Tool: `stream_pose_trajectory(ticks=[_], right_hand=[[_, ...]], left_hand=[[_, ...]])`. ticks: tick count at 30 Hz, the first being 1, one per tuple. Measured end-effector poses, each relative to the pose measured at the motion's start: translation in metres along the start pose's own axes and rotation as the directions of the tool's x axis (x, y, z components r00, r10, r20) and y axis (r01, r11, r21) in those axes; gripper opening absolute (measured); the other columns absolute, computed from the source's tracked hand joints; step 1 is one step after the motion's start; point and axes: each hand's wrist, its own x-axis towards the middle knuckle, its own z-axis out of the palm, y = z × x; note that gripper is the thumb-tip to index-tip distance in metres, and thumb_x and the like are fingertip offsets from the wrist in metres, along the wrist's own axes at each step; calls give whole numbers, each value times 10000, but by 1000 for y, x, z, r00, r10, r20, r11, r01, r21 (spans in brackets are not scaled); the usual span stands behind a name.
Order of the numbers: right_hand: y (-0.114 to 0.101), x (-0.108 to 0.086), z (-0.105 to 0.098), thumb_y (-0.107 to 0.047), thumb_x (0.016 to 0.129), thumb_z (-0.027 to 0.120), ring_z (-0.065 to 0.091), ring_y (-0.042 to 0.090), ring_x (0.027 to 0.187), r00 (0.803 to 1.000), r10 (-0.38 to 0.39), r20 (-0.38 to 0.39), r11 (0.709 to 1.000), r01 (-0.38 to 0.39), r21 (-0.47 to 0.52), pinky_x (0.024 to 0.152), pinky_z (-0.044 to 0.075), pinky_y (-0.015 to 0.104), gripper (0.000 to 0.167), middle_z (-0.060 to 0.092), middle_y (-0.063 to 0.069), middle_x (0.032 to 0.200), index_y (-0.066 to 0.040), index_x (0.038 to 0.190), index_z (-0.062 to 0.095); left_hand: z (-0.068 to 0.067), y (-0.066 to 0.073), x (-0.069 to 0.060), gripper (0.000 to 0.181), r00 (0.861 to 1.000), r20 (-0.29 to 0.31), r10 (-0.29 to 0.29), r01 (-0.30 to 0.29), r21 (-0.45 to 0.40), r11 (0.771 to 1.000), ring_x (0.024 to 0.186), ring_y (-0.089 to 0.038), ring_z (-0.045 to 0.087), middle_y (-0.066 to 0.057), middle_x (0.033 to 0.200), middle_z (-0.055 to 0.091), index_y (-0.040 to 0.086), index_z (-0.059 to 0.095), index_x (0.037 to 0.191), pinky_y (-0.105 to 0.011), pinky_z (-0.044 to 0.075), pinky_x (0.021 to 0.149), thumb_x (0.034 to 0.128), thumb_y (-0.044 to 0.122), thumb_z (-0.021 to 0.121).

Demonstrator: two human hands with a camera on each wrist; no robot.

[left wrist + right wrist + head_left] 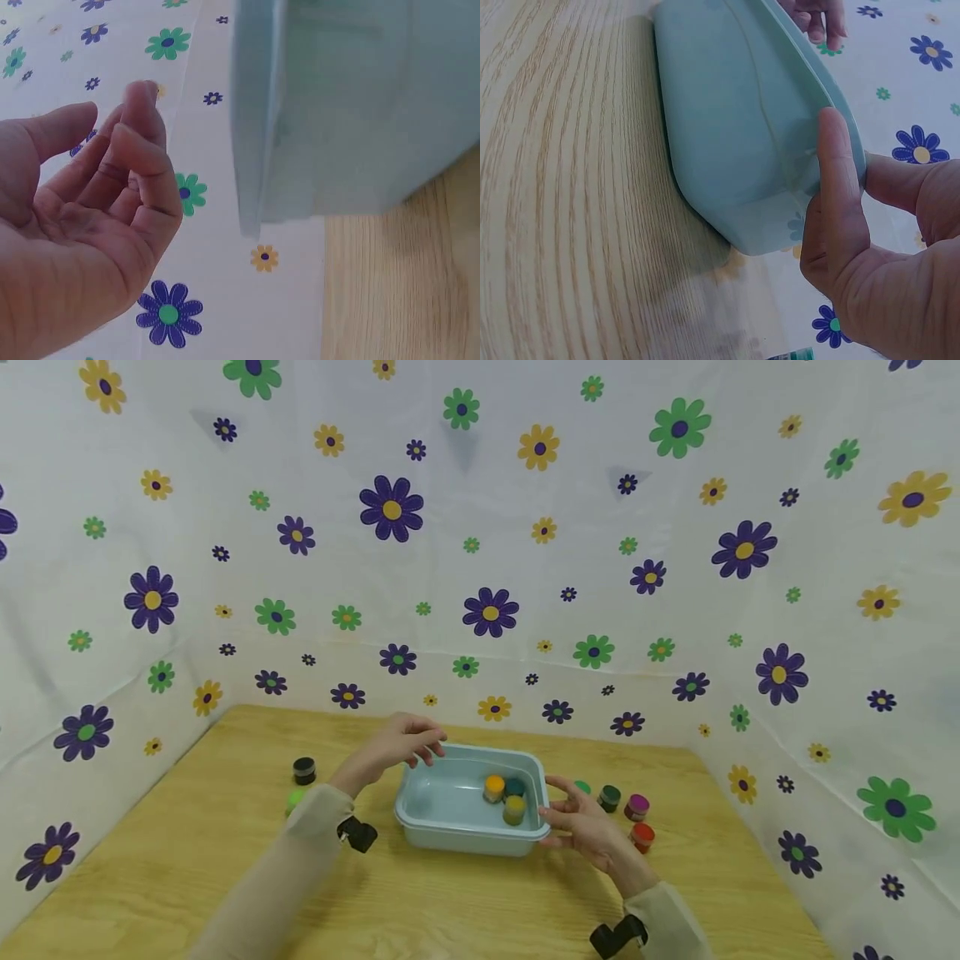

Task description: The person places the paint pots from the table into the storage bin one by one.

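A light blue plastic tub (457, 841) sits on the table, with three small paint jars inside toward its right end: an orange jar (493, 788), a teal jar (514, 787) and a yellow jar (513, 811). My right hand (588, 831) grips the tub's right end. In the right wrist view, the thumb and fingers of that hand (885, 262) lie on opposite sides of the rim. Over the tub's back left corner hovers my left hand (401, 743), holding nothing. The left wrist view shows its loosely bent fingers (154, 172) apart from the tub wall (360, 135).
Left of the tub stand a black jar (304, 770) and a lime green jar (295, 799), partly behind the left sleeve. Beyond my right hand are a green jar (582, 787), a dark green jar (609, 797), a magenta jar (637, 807) and a red jar (642, 837). Flowered cloth (480, 560) surrounds the table.
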Motion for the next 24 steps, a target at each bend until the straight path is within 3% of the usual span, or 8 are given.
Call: stream_pose_trajectory(ticks=[5, 10, 18, 24], right_hand=[[1, -1, 1, -133, 946, 652, 645, 258, 957, 1000, 3, 3, 1000, -3, 14, 763, 612, 362, 725, 447, 265, 1275, -150, 1544, 243], [1, -1, 0, -137, 951, 646, 644, 262, 959, 1000, -4, 1, 1000, 4, 3, 767, 613, 370, 717, 439, 280, 1285, -146, 1544, 243], [1, 2, 3, -137, 952, 643, 649, 286, 985, 1000, -4, 7, 1000, 4, -7, 762, 613, 368, 721, 429, 309, 1319, -142, 1546, 235], [-2, 1, 3, -131, 961, 630, 654, 268, 967, 1000, -18, 14, 1000, 18, -3, 739, 616, 352, 715, 448, 296, 1290, -121, 1547, 222]], left_hand=[[-17, -12, -5, 354, 1000, -6, 3, -3, 0, 1000, 850, -205, 683, -131, 1024, 715, 47, 651, 1185, -304, 559, 701, 1002, 337, 561], [-35, -22, -11, 372, 1000, -3, -5, 5, 2, 1000, 912, -228, 682, -217, 1118, 678, 42, 628, 1219, -325, 563, 735, 1014, 339, 536], [-56, -38, -24, 416, 998, 13, -55, 54, 15, 998, 946, -229, 683, -178, 1137, 673, 36, 618, 1232, -395, 575, 811, 1004, 376, 545], [-70, -49, -30, 425, 998, 21, -63, 62, 43, 997, 954, -212, 668, -229, 1188, 638, 28, 596, 1251, -418, 567, 840, 1015, 375, 523]])
